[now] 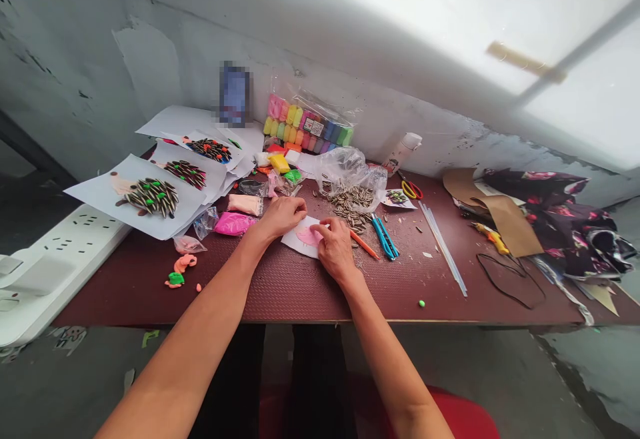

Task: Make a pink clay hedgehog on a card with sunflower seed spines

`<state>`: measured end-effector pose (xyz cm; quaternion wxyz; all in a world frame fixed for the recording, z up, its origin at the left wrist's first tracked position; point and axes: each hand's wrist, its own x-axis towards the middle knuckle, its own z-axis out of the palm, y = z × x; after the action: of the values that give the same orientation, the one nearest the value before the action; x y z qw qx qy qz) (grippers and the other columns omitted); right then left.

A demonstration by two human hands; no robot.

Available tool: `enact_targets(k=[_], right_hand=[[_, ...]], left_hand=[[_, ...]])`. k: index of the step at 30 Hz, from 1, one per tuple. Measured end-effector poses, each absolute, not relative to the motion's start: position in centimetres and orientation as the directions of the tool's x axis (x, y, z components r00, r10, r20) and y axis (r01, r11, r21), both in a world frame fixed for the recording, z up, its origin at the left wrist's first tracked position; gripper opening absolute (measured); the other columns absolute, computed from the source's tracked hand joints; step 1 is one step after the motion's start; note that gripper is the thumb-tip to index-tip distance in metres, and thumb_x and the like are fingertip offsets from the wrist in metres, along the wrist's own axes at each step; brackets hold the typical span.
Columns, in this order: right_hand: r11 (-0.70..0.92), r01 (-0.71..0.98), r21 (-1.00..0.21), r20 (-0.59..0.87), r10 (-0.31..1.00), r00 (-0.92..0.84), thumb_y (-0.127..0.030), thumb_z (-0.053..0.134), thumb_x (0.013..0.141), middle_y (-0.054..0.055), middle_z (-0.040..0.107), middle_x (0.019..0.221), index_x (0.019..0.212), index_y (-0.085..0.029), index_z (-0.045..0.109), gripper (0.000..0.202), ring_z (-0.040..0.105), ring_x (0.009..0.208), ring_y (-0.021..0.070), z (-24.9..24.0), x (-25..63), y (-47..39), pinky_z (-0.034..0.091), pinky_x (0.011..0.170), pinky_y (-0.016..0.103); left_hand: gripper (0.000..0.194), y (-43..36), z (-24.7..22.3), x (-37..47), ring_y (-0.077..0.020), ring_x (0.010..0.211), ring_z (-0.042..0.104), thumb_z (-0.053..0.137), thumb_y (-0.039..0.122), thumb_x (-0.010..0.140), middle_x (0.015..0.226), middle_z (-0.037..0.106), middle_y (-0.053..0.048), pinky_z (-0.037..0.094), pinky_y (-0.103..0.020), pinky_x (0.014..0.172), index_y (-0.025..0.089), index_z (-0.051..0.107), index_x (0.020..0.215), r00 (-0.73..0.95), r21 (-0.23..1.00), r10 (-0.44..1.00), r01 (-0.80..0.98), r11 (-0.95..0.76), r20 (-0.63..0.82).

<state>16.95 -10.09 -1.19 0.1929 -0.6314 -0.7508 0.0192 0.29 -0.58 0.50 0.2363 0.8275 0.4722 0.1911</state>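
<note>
A small white paper card (291, 245) lies on the table in front of me, with a flat pink clay shape (306, 235) on it. My left hand (284, 216) is at the card's upper left edge, fingers curled and pressed together; whatever is between the fingertips is too small to make out. My right hand (336, 245) has its fingers bent over the card's right side, touching the card and the edge of the pink clay. Just beyond it are a heap of striped sunflower seeds (354, 204), an orange pen-like stick (365, 245) and a blue utility knife (385, 237).
Finished seed hedgehogs on paper (150, 197) lie at the left, near a white power strip (75, 245). Clay packets (245, 205) stand beside my left hand. Scissors (411, 189), clear glue sticks (444, 249), a glue gun (493, 237) and its cord are toward the right.
</note>
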Motion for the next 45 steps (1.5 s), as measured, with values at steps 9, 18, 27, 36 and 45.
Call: enact_targets(k=[9,18,27,36,45], right_hand=[[0.173,0.939,-0.296,0.273,0.958,-0.091,-0.002,0.046,0.091,0.009,0.062,0.119,0.116,-0.027,0.075,0.046,0.052,0.1,0.0218,-1.3,17.1,-9.8,0.04,0.09,0.037],[0.186,0.933,-0.308,0.329,0.941,-0.079,-0.003,0.051,0.091,0.009,0.062,0.121,0.107,-0.027,0.078,0.039,0.053,0.1,0.0213,-1.4,17.4,-10.0,0.041,0.093,0.037],[0.202,0.941,-0.27,0.309,0.944,-0.114,-0.003,0.05,0.092,0.008,0.061,0.122,0.109,-0.027,0.077,0.04,0.052,0.1,0.0206,-1.1,17.0,-10.3,0.039,0.092,0.036],[0.23,0.941,-0.249,0.287,0.945,-0.155,-0.005,0.05,0.093,0.008,0.06,0.126,0.112,-0.028,0.076,0.039,0.051,0.105,0.0217,-1.1,16.8,-10.2,0.038,0.093,0.037],[0.254,0.939,-0.231,0.264,0.945,-0.19,-0.008,0.051,0.094,0.008,0.057,0.129,0.109,-0.031,0.076,0.037,0.05,0.111,0.0232,-0.7,16.3,-9.8,0.037,0.093,0.037]], left_hand=[[0.025,-0.5,0.2,0.3,-0.0215,0.083,0.066,0.051,0.026,0.086,0.089,0.076,-0.007,0.047,-0.031,0.081,0.018,0.075,0.092,0.482,0.566,0.869,0.688,-0.453,0.11],[0.023,-0.3,-0.1,0.2,-0.0211,0.082,0.066,0.053,0.026,0.086,0.088,0.076,-0.007,0.048,-0.031,0.081,0.019,0.074,0.089,0.489,0.581,0.863,0.668,-0.464,0.127],[0.024,-0.4,0.2,0.2,-0.0219,0.084,0.067,0.052,0.027,0.087,0.09,0.076,-0.008,0.047,-0.032,0.083,0.017,0.074,0.091,0.492,0.582,0.863,0.671,-0.459,0.114],[0.025,-0.4,0.0,0.3,-0.0221,0.083,0.067,0.052,0.028,0.086,0.088,0.076,-0.008,0.048,-0.032,0.083,0.018,0.075,0.092,0.479,0.581,0.869,0.675,-0.455,0.125],[0.025,-0.4,0.0,0.2,-0.0218,0.085,0.067,0.051,0.027,0.085,0.091,0.077,-0.007,0.049,-0.031,0.083,0.019,0.075,0.092,0.485,0.578,0.865,0.672,-0.463,0.129]])
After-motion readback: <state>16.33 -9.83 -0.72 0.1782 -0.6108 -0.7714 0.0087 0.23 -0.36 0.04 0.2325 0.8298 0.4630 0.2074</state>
